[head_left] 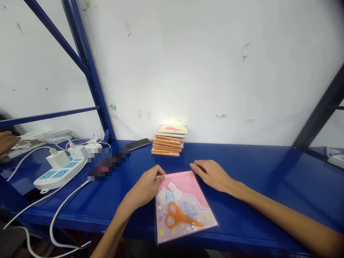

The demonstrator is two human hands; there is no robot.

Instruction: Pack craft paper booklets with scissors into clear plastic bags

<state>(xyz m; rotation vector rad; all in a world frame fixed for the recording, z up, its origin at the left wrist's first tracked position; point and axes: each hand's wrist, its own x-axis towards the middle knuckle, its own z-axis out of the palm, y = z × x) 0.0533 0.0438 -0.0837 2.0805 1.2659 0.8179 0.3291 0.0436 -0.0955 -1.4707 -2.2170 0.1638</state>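
A pink booklet (pixel 192 186) with a white rabbit on its cover lies in a clear plastic sleeve, tilted slightly, at the table's front edge. Orange child's scissors (pixel 176 216) show through the plastic on its lower half. My left hand (pixel 147 186) pinches the upper left corner, thumb on top. At the upper right corner is my right hand (pixel 211 173), its fingers curled and closed on the corner; the fingertips are partly hidden. Behind them, against the wall, stands a stack of similar packets (pixel 168 145), mostly orange-edged, with a yellow one on top.
A white power strip (pixel 60 174) with plugged-in chargers and loose white cables (pixel 53 229) occupies the left of the blue table (pixel 255 168). A phone (pixel 138 143) and a blurred-out dark object (pixel 107 166) lie beside it. Another person's hand (pixel 8 141) shows at far left.
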